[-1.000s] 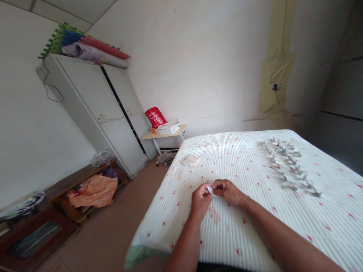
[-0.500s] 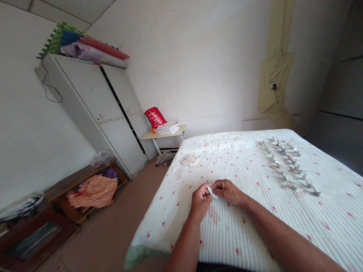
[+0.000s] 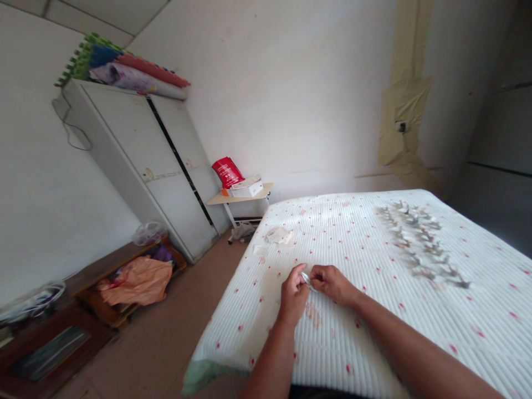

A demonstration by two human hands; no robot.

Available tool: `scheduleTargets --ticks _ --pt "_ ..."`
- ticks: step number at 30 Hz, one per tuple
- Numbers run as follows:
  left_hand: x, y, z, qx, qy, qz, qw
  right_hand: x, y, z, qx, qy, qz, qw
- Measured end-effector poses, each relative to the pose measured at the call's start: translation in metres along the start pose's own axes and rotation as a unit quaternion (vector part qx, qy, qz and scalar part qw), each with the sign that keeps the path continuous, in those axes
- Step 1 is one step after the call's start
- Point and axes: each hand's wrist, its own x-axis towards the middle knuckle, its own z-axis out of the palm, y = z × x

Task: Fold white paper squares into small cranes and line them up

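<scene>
A small folded piece of white printed paper [image 3: 306, 279] is held just above the bed. My left hand [image 3: 292, 296] pinches its left side between thumb and fingers, with the index finger raised a little. My right hand [image 3: 333, 284] comes in from the right, fingers curled and pinching the paper's other edge; its fingertips partly hide the paper. To the right, on the striped, red-dotted bedspread [image 3: 344, 252], folded paper cranes [image 3: 430, 249] stand in rows. Beyond my left hand lies a loose pile of small paper sheets [image 3: 279, 235].
A small table [image 3: 264, 192] with a red bag [image 3: 227, 172] and a white box [image 3: 247, 190] stands beyond the bed's far left corner. A grey cabinet [image 3: 137, 149] is on the left, near a low wooden bench with an orange plastic bag [image 3: 137, 281].
My right hand has shifted slightly left toward my left hand. The paper now shows narrower between the fingers, and my left index finger has lifted a little.
</scene>
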Motion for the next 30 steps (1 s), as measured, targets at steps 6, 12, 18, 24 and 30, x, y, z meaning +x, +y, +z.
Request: scheduleTargets --ticks 6,12,18,24,30 --pt "0.000 0.003 0.001 0.024 0.012 -0.002 1.000 0.000 0.002 0.002 0.002 -0.009 0.003 1.000" --pt "0.000 0.003 0.001 0.027 0.013 -0.001 1.000 0.000 -0.002 0.004 -0.009 0.000 -0.010 1.000" --pt "-0.002 0.006 0.002 0.077 0.012 0.014 0.997 -0.001 0.000 0.001 -0.016 -0.009 -0.001 1.000" --pt "-0.002 0.006 0.002 0.087 0.010 0.019 0.996 -0.001 -0.003 0.000 -0.075 -0.011 -0.014 0.997" --pt "-0.002 0.008 0.000 0.054 0.022 0.014 0.998 0.000 -0.009 0.001 -0.084 -0.004 -0.022 0.996"
